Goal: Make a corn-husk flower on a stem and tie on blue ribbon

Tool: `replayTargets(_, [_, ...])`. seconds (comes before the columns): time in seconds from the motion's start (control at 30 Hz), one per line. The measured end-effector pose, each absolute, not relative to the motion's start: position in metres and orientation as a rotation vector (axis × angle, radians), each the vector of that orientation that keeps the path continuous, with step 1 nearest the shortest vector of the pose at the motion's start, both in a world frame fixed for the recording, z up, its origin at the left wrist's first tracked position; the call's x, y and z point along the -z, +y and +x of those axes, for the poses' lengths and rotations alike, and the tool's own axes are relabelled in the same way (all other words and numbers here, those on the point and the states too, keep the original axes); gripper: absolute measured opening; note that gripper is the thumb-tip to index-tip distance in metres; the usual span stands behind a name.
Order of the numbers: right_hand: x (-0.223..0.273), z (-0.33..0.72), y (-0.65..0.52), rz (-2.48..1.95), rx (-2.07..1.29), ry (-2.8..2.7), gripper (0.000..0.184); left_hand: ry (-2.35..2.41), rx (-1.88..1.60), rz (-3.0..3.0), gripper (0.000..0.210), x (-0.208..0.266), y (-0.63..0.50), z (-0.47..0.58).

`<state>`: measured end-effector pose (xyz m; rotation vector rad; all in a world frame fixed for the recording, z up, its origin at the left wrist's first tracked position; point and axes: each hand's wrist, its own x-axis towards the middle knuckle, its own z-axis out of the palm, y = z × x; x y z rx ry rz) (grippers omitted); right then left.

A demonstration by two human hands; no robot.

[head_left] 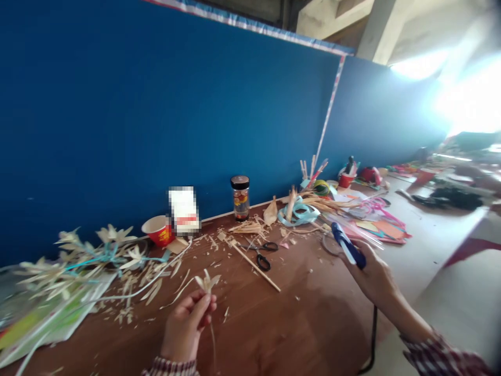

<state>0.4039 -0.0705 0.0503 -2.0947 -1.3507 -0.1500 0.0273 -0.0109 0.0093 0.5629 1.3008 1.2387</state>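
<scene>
My left hand (191,318) is closed, pinching a small pale husk flower (207,282) between thumb and fingertips. Its petals point up, and a thin strand hangs below the hand. Off to the right, my right hand (371,277) is wrapped around a blue-and-white glue gun (348,245), tilted with its front end toward the back left. A dark cord (374,334) hangs beneath that hand. Between the hands, black-handled scissors (262,256) and a thin stick (256,267) lie on the brown table (297,334). Several finished-looking husk flowers (111,237) with light blue stems lie at the left.
Along the blue partition (156,104) stand a red paper cup (158,231), a blurred-out upright device (185,210) and a black-lidded jar (240,198). A white cable (144,290) crosses the left side. Husk scraps, light blue ribbon (299,213) and coloured paper (387,230) litter the back.
</scene>
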Motion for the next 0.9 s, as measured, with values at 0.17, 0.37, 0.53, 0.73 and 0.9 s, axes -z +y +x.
replayTargets(0.17, [-0.061,0.345,-0.065,-1.638,-0.523,-1.360,0.026,1.244,-1.254,0.560,0.021,-0.007,-0.010,0.026])
replayTargets(0.37, [-0.072,0.265,-0.065,-1.279,-1.159,-1.388,0.030,1.176,-1.233,0.562,0.018,-0.007,-0.008,0.021])
replayTargets(0.53, [-0.053,0.228,-0.059,-1.239,-1.314,-1.478,0.037,1.159,-1.220,0.562,0.026,-0.012,-0.008,0.019])
replayTargets(0.73, [-0.050,0.210,-0.052,-1.199,-1.354,-1.558,0.040,1.171,-1.200,0.584,0.030,-0.009,-0.009,0.020])
replayTargets(0.9, [-0.060,0.204,-0.051,-1.255,-1.353,-1.597,0.043,1.162,-1.199,0.544,0.029,-0.012,-0.008,0.022])
